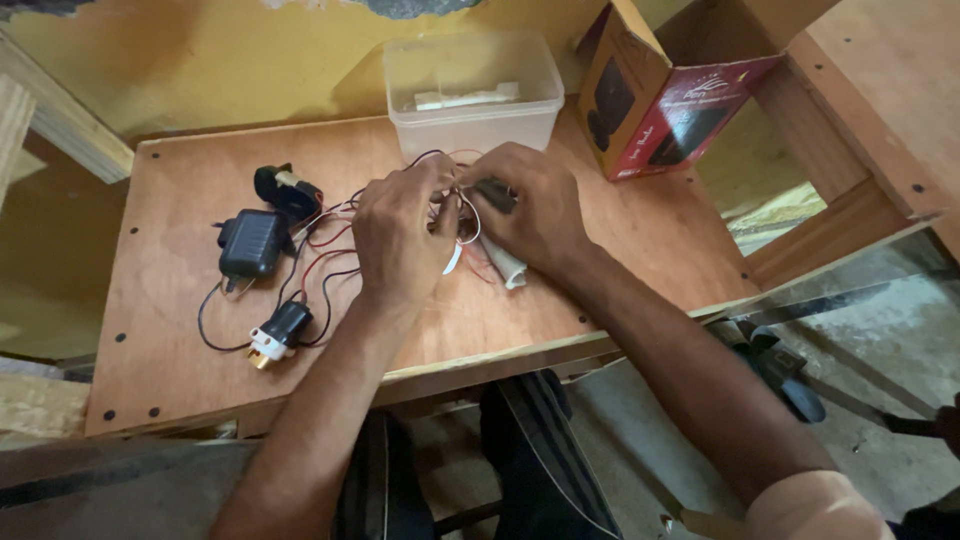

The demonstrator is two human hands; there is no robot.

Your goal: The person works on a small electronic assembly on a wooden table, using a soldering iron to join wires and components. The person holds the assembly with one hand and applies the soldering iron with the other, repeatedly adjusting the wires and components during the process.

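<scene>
Table: a plywood work table (620,240) against a yellow wall, with both hands at work over its middle.
Carton: an open cardboard box (655,100), brown with a red printed face, stands tilted at the far right corner, well apart from the hands.
Tub: a clear plastic container (470,90) sits at the far edge, just beyond the knuckles.
Left hand: the left hand (400,235) is curled shut, its fingertips pinching the bundle of thin wires (325,250); what else it holds is hidden.
Right hand: the right hand (535,210) is closed around a small dark part (497,194), and a white piece (508,268) shows below its palm.
Adapter: a black power adapter (250,243) lies left of the hands.
Plug: a black and white plug (278,332) lies near the front edge.
Key relation: the red, black and white wires run leftward from the pinch toward the adapter and plug, so the left hand is the nearer one; the two hands meet fingertip to fingertip at the wire ends.
</scene>
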